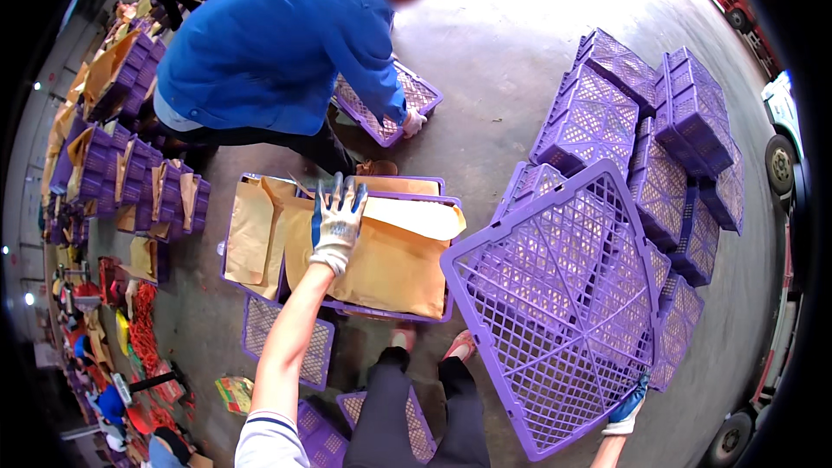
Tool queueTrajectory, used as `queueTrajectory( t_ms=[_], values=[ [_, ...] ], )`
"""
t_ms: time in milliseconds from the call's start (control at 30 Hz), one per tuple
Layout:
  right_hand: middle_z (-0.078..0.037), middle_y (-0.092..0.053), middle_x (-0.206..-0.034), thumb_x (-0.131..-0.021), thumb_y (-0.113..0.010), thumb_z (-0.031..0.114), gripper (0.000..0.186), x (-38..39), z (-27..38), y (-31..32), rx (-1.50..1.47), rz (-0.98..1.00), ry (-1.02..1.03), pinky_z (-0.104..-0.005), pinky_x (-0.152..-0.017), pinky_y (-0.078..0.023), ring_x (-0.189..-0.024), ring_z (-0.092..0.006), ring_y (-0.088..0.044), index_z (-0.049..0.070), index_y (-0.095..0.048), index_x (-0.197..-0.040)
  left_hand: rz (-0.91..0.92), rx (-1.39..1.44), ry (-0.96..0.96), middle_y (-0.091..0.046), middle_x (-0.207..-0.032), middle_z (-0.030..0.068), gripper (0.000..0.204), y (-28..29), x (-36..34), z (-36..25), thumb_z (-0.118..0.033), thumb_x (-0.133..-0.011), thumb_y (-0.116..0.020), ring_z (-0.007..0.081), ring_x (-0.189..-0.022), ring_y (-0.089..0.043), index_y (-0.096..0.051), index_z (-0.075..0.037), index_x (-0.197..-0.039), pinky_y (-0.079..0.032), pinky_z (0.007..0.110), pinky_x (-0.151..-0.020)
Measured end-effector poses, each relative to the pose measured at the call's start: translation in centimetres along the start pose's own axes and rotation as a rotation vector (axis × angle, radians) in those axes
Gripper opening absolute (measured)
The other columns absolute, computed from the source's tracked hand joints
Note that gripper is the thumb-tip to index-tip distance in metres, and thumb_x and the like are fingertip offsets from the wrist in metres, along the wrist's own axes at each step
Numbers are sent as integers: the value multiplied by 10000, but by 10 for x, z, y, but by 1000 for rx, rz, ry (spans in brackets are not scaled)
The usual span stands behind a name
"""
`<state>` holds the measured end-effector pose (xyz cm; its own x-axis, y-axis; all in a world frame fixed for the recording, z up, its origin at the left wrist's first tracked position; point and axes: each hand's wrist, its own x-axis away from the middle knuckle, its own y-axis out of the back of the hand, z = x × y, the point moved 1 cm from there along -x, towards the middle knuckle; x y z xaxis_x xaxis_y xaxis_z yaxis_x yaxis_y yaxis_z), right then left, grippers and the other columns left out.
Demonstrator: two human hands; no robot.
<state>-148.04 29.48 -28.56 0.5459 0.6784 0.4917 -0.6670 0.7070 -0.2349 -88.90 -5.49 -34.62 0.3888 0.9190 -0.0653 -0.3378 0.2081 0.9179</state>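
Observation:
My left hand (338, 224), in a white and blue glove, lies with fingers spread on brown paper (394, 269) lining a purple plastic crate (449, 286) in front of me. A second paper-topped crate (227, 243) is beside it on the left. My right hand (627, 407), gloved too, grips the lower right edge of a purple mesh lid (472, 282), held tilted at the right of the view, over stacked crates.
A co-worker in a blue jacket (251, 52) bends over a purple lid (373, 130) at the top. Purple crate stacks stand right (689, 113) and left (121, 178). Loose lids (269, 338) lie near my legs. Red netting (143, 321) lies lower left; vehicles (780, 139) stand far right.

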Motion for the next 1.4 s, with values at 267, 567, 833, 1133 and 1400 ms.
queueTrajectory(
  t_ms=[267, 567, 833, 1133, 1400],
  values=[
    [-84, -495, -1324, -966, -420, 360, 494, -88, -48, -96, 21, 108, -237, -361, -1029, -383, -1185, -215, -492, 47, -443, -1348, 271, 227, -135, -615, -1134, 35, 346, -84, -1, 28, -140, -809, -547, 245, -1083, -562, -605, -201, -1144, -276, 546, -1070],
    [20, -614, -1021, -958, -477, 341, 379, -185, -180, -316, 341, 189, -287, -281, -764, -453, -861, -112, -553, 88, -580, -1220, 654, 566, -98, -628, -986, 90, 301, -195, 194, -37, -228, -775, -596, 278, -939, -592, -626, -141, -1061, -397, 480, -955],
    [-84, -620, -781, -885, -592, 298, 249, -216, -317, -347, 1183, 77, 192, -345, -649, -439, -706, -228, -570, 66, -645, -955, 672, 830, 15, -552, -1231, 165, 512, -149, 244, 7, -359, -771, -647, 361, -1165, -486, -559, -118, -1214, -353, 522, -988],
    [-187, -617, -982, -872, -553, 374, 356, -169, -331, -402, 1457, -244, 352, -452, -789, -469, -915, -389, -588, 69, -603, -1049, 259, 1352, 426, -659, -801, 146, 440, -70, 223, 144, -407, -660, -698, 344, -745, -638, -668, -10, -848, -506, 407, -737],
    [-194, -622, -1107, -872, -591, 320, 478, -191, -388, -365, 981, -40, 235, -388, -893, -436, -1046, -340, -584, 0, -520, -1220, 375, 962, 889, -483, -1341, 170, 592, -236, 171, 107, -145, -871, -624, 303, -1176, -508, -356, -4, -1380, -387, 397, -995]
  ],
)
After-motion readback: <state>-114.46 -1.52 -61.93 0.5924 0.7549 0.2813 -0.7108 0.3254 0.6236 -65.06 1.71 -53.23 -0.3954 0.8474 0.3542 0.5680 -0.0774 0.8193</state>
